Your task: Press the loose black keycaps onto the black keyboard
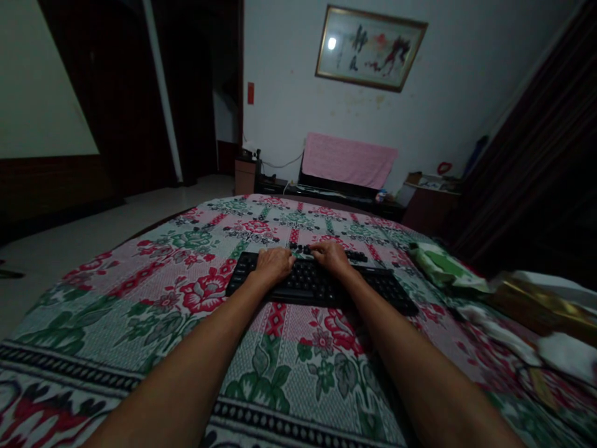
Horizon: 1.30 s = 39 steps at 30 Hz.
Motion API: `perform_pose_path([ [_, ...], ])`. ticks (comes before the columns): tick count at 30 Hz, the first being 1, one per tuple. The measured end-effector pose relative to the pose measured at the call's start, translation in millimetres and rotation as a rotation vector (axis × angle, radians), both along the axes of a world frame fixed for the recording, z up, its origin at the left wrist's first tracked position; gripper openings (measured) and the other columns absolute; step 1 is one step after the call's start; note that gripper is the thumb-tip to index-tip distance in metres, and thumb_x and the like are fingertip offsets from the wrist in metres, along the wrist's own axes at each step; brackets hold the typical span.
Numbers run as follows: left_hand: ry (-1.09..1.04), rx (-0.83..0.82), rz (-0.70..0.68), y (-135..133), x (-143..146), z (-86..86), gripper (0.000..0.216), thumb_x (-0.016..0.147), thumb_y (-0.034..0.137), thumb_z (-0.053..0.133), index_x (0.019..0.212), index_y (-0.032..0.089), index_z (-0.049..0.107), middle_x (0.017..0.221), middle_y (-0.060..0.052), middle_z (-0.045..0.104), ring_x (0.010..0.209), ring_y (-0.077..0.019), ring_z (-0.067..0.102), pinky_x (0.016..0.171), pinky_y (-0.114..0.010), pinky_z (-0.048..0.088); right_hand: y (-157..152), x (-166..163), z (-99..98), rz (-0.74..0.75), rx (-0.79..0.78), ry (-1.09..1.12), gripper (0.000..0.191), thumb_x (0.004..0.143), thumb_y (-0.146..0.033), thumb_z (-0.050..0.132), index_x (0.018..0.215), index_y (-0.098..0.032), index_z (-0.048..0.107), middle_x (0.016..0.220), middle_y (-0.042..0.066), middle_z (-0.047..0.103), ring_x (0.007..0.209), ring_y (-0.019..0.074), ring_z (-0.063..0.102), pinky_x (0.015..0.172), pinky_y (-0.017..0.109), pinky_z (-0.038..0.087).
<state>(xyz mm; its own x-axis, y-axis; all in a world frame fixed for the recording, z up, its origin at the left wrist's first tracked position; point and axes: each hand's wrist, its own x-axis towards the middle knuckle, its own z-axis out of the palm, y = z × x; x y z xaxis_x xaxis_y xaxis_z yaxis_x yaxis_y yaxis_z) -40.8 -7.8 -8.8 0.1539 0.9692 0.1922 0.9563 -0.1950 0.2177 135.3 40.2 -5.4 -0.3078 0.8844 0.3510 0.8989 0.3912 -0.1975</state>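
Observation:
A black computer keyboard (298, 286) lies across the flowered cloth, its right end angled toward me. My left hand (275, 264) rests on the upper left part of it, closed, with the fingers curled down at the far edge. Over the far edge, right of centre, my right hand (330, 255) points its thumb and fingertips inward, pressed together. Whatever they pinch is too small and dark to make out. Just beyond the keyboard stand small black pieces like loose keycaps (298, 247) in a row, and more dark keycaps (357, 256) show right of my right hand.
A flowered cloth (186, 330) covers the wide surface. On the right lie a green and white packet (438, 264), a gold box (541, 305) and crumpled white tissue (569, 354). By the far wall, a pink towel (347, 158) drapes over a dark screen-like object.

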Motion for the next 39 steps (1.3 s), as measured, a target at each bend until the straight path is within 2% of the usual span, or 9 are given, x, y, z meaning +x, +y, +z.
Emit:
perform_pose_path([
  [5,0.013,0.024,0.002,0,0,-0.5,0.039,0.085,0.041,0.030,0.092,0.019,0.062,0.098,-0.011,0.065,0.094,-0.0266,0.058,0.081,-0.042,0.040,16,-4,-3.5,-0.059,-0.047,-0.078,0.030,0.075,-0.030,0.053,0.102,-0.027,0.066,0.095,0.002,0.069,0.090,0.0178,0.060,0.077,0.025,0.043],
  [12,0.011,0.035,-0.008,2,0,-1.8,0.039,0.085,0.041,0.031,0.096,0.020,0.062,0.097,-0.011,0.065,0.093,-0.0266,0.058,0.081,-0.042,0.041,26,-5,-1.9,0.018,-0.066,-0.170,0.027,0.074,-0.033,0.053,0.097,-0.028,0.067,0.088,0.001,0.069,0.082,0.0167,0.060,0.069,0.023,0.042],
  [25,0.001,0.024,-0.004,0,-1,-2.1,0.038,0.085,0.041,0.032,0.098,0.020,0.061,0.100,-0.010,0.064,0.096,-0.0254,0.057,0.084,-0.041,0.039,32,-14,4.3,-0.011,-0.124,-0.259,0.029,0.070,-0.029,0.056,0.096,-0.028,0.068,0.090,0.002,0.069,0.084,0.0173,0.061,0.071,0.023,0.042],
  [30,0.009,0.008,0.003,-1,0,-0.6,0.038,0.085,0.042,0.032,0.097,0.020,0.061,0.102,-0.010,0.063,0.097,-0.0250,0.057,0.085,-0.041,0.038,37,-13,2.0,0.020,-0.119,-0.261,0.024,0.069,-0.030,0.055,0.088,-0.025,0.070,0.083,0.002,0.069,0.078,0.0166,0.061,0.068,0.022,0.042],
  [34,0.018,0.008,0.000,0,0,-0.8,0.038,0.085,0.042,0.032,0.099,0.021,0.060,0.102,-0.010,0.063,0.097,-0.0245,0.056,0.085,-0.039,0.039,35,-10,4.5,0.044,-0.125,-0.179,0.023,0.067,-0.028,0.057,0.086,-0.022,0.070,0.078,0.002,0.068,0.072,0.0144,0.060,0.063,0.021,0.040],
  [37,0.018,0.014,-0.003,0,0,-0.5,0.038,0.085,0.042,0.032,0.098,0.020,0.060,0.100,-0.010,0.064,0.096,-0.0241,0.057,0.084,-0.038,0.040,26,-3,10.3,0.002,-0.141,-0.002,0.026,0.066,-0.030,0.058,0.087,-0.018,0.069,0.074,0.001,0.067,0.066,0.0127,0.057,0.057,0.020,0.039],
  [39,0.015,0.013,-0.009,-1,-1,0.1,0.038,0.086,0.041,0.031,0.097,0.019,0.061,0.100,-0.011,0.064,0.095,-0.0246,0.057,0.084,-0.039,0.040,16,5,14.9,0.029,-0.166,0.127,0.026,0.068,-0.031,0.057,0.087,-0.016,0.068,0.070,0.001,0.065,0.061,0.0112,0.055,0.055,0.020,0.038],
])
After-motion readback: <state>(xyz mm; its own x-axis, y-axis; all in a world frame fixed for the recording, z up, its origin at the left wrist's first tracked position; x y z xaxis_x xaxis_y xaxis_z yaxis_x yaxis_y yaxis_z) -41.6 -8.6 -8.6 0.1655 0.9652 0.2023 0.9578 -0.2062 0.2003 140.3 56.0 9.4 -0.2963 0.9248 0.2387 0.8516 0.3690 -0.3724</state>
